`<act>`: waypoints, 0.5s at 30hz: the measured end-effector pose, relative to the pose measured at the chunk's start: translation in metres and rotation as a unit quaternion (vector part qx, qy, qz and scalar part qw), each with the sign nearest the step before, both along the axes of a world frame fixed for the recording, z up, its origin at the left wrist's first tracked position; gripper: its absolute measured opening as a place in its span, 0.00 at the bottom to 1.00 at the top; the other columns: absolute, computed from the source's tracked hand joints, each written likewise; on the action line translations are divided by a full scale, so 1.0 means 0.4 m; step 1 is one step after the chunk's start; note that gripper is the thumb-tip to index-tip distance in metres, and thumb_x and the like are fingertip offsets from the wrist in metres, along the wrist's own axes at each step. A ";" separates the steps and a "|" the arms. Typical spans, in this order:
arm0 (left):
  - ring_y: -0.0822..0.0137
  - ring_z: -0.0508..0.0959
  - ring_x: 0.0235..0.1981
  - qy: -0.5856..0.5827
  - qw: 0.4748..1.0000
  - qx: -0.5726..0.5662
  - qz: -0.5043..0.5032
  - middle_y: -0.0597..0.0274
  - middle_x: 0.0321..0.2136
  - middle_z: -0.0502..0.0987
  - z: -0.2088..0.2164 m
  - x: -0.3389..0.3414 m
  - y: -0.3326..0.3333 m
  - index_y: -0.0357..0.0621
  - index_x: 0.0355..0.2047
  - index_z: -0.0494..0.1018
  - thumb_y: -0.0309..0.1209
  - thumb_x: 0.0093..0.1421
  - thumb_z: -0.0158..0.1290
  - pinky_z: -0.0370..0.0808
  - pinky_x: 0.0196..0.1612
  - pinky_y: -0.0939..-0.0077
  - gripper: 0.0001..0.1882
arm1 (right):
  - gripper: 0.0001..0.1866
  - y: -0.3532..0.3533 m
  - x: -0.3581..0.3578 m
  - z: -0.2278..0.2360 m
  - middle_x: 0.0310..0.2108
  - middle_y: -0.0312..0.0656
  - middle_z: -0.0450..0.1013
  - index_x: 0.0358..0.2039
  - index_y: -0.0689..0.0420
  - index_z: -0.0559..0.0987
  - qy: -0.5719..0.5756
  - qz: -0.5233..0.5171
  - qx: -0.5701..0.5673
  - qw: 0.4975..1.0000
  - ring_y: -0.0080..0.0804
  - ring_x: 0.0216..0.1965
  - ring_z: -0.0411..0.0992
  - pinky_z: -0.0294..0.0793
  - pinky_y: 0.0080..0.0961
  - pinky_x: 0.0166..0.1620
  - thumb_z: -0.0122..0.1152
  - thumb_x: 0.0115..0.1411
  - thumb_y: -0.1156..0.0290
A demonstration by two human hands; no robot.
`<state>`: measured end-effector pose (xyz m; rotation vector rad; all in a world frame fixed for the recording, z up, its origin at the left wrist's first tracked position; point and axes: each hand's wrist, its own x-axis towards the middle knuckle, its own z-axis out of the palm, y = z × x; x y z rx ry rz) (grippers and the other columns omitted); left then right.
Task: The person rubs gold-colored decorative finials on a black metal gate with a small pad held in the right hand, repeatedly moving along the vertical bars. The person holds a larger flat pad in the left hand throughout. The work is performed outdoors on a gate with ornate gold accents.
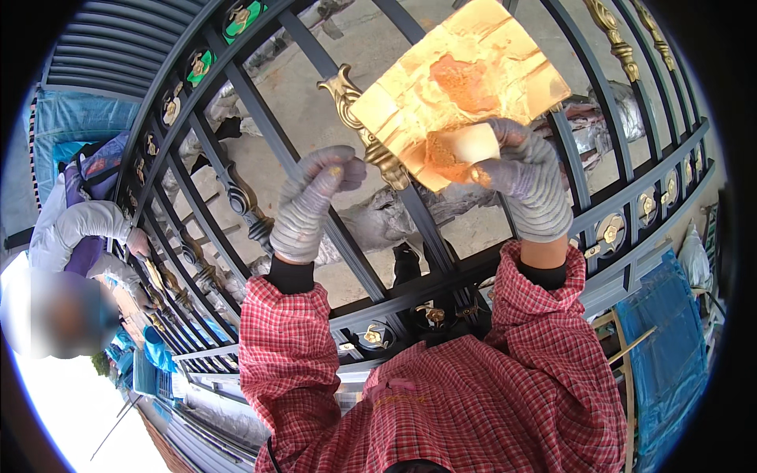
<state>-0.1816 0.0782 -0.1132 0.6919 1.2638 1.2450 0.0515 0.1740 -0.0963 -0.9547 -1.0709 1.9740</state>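
My right hand, in a grey knit glove, is closed on a creased yellow-gold sheet with an orange-brown patch in its middle. Against the sheet's lower part the same fingers pinch a small white piece, its end smeared orange-brown; its exact kind I cannot tell. My left hand, gloved too, is raised in front of the fence with its fingers curled together. A yellow spot shows at its thumb tip, and anything inside is hidden. Between the hands, a gold scroll ornament sits on a dark bar.
A dark metal fence panel with gold ornaments spans the view before me. At the left another person in grey sleeves has both hands at the bars. Blue sheeting lies at the lower right; silvery wrapping shows behind the bars.
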 end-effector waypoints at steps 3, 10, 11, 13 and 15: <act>0.76 0.70 0.23 0.179 0.978 -0.015 0.103 0.66 0.21 0.72 -0.062 -0.136 0.094 0.39 0.31 0.70 0.33 0.53 0.49 0.67 0.28 0.85 0.10 | 0.21 0.018 0.084 -0.014 0.31 0.40 0.71 0.34 0.63 0.72 -0.058 -0.049 0.024 0.997 0.26 0.30 0.71 0.70 0.20 0.36 0.64 0.38 0.68; 0.78 0.69 0.21 0.368 0.926 -0.082 0.000 0.68 0.21 0.71 -0.157 -0.241 0.268 0.42 0.30 0.71 0.38 0.49 0.54 0.67 0.26 0.86 0.13 | 0.21 0.011 0.169 -0.044 0.29 0.38 0.71 0.33 0.61 0.72 -0.097 -0.074 0.066 0.990 0.25 0.32 0.69 0.69 0.22 0.38 0.66 0.37 0.67; 0.78 0.69 0.21 0.401 0.911 -0.090 -0.035 0.68 0.21 0.71 -0.167 -0.235 0.286 0.41 0.30 0.70 0.38 0.49 0.54 0.66 0.26 0.86 0.14 | 0.22 0.006 0.172 -0.047 0.30 0.39 0.71 0.34 0.62 0.72 -0.096 -0.096 0.067 0.988 0.26 0.33 0.69 0.68 0.24 0.40 0.66 0.37 0.67; 0.78 0.69 0.22 0.458 0.873 -0.135 -0.100 0.68 0.23 0.71 -0.195 -0.249 0.315 0.40 0.31 0.70 0.41 0.48 0.54 0.66 0.28 0.87 0.17 | 0.23 0.012 0.180 -0.060 0.31 0.40 0.71 0.35 0.62 0.72 -0.108 -0.102 0.096 0.984 0.27 0.33 0.69 0.68 0.25 0.41 0.67 0.38 0.67; 0.75 0.69 0.24 0.360 0.914 -0.153 -0.109 0.66 0.23 0.71 -0.184 -0.247 0.323 0.42 0.29 0.71 0.43 0.48 0.54 0.66 0.28 0.84 0.17 | 0.24 0.007 0.185 -0.070 0.32 0.41 0.71 0.36 0.64 0.71 -0.099 -0.116 0.096 0.984 0.27 0.34 0.69 0.68 0.24 0.41 0.67 0.38 0.67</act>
